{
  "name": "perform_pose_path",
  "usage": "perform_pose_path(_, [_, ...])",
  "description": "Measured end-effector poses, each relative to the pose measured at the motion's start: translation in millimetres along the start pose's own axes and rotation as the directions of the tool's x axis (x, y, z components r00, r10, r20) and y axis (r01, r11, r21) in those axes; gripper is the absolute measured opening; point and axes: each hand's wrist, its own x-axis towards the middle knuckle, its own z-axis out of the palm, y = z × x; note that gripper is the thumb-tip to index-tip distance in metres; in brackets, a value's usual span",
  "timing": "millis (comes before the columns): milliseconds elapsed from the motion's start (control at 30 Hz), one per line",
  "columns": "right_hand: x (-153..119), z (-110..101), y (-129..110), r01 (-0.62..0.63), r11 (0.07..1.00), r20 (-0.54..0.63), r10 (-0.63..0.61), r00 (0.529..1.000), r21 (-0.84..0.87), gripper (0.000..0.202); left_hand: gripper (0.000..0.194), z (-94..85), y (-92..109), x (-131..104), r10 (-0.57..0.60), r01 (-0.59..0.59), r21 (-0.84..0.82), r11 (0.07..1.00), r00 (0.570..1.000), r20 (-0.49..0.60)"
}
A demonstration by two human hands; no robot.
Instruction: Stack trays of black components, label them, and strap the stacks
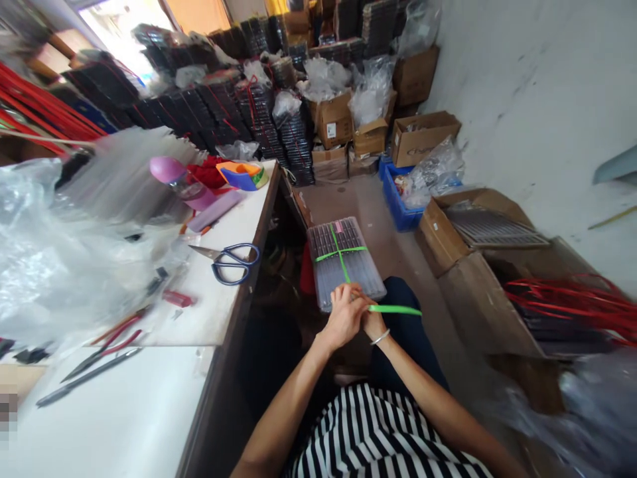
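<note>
A bundle of clear plastic cases with dark contents [326,265] rests at my knees, crossed by a green strap [354,250]. My left hand [344,313] is closed at the bundle's near edge, its fingers gathered on the strap. Partly behind it, my right hand [374,323], with a bangle at the wrist, is closed too. A loose end of the green strap sticks out to the right from between my hands. How the fingertips grip the strap is hidden.
On the table [164,398] at left lie blue-handled scissors [231,263], red-handled pliers [107,348], a tape roll [243,176] and plastic bags [74,265]. Open cardboard boxes [442,232] and a blue crate [398,206] stand at right. Tied stacks [259,119] fill the back.
</note>
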Motion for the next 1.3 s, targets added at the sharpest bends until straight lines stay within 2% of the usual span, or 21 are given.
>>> perform_pose_path(67, [-1, 0, -5, -0.059, 0.998, -0.018, 0.059, 0.998, 0.016, 0.049, 0.027, 1.6, -20, 10, -0.020, 0.015, -0.126, 0.992, 0.999, -0.040])
perform_pose_path(100, [-1, 1, -7, -0.088, 0.996, -0.028, 0.089, 0.996, 0.023, 0.050, 0.030, 4.1, -31, 15, -0.013, 0.009, -0.173, 0.985, 1.000, -0.023])
perform_pose_path(233, [-3, 4, -15, -0.170, 0.985, -0.050, 0.171, 0.984, 0.030, 0.055, 0.026, 26.1, -68, 25, 0.069, -0.029, -0.229, 0.973, 0.983, 0.169])
perform_pose_path(300, [-7, 2, -20, -0.189, 0.982, -0.051, 0.189, 0.981, 0.009, 0.053, 0.024, 38.3, -75, 23, 0.020, 0.014, -0.213, 0.977, 0.987, 0.160])
perform_pose_path(433, [-14, -4, -44, -0.177, 0.980, -0.003, 0.178, 0.984, -0.091, 0.056, 0.029, 51.1, -73, 16, -0.121, 0.138, -0.169, 0.976, 0.987, 0.106])
perform_pose_path(500, [-10, -5, -60, -0.157, 0.971, 0.047, 0.168, 0.985, -0.180, 0.063, 0.029, 53.0, -71, 16, -0.145, 0.167, -0.163, 0.972, 0.980, 0.137])
perform_pose_path(600, [14, -3, -76, -0.156, 0.953, 0.100, 0.187, 0.977, -0.261, 0.073, 0.027, 54.2, -72, 19, -0.159, 0.195, -0.156, 0.968, 0.963, 0.219])
perform_pose_path(700, [46, 2, -77, -0.217, 0.950, 0.123, 0.248, 0.961, -0.224, 0.077, 0.021, 54.4, -75, 22, -0.166, 0.215, -0.145, 0.966, 0.942, 0.291])
perform_pose_path(767, [59, 5, -74, -0.255, 0.949, 0.154, 0.284, 0.946, -0.183, 0.074, 0.023, 54.7, -77, 23, -0.177, 0.232, -0.142, 0.962, 0.930, 0.323])
perform_pose_path(867, [62, 5, -75, -0.267, 0.957, 0.197, 0.285, 0.938, -0.114, 0.069, 0.032, 56.3, -79, 24, -0.212, 0.275, -0.149, 0.950, 0.917, 0.338])
perform_pose_path(967, [56, -3, -83, -0.218, 0.976, 0.227, 0.208, 0.951, 0.019, 0.071, 0.032, 58.0, -80, 25, -0.239, 0.312, -0.166, 0.935, 0.904, 0.353])
perform_pose_path(1067, [57, -13, -89, -0.179, 0.981, 0.218, 0.160, 0.963, 0.070, 0.068, 0.036, 57.9, -79, 25, -0.257, 0.336, -0.171, 0.926, 0.894, 0.367])
perform_pose_path(1200, [70, -17, -86, -0.187, 0.982, 0.135, 0.188, 0.973, -0.018, 0.047, 0.040, 58.9, -73, 22, -0.289, 0.357, -0.154, 0.921, 0.894, 0.342])
perform_pose_path(1300, [81, -10, -79, -0.187, 0.976, 0.043, 0.193, 0.980, -0.112, 0.040, 0.044, 63.6, -68, 19, -0.336, 0.378, -0.132, 0.916, 0.904, 0.264])
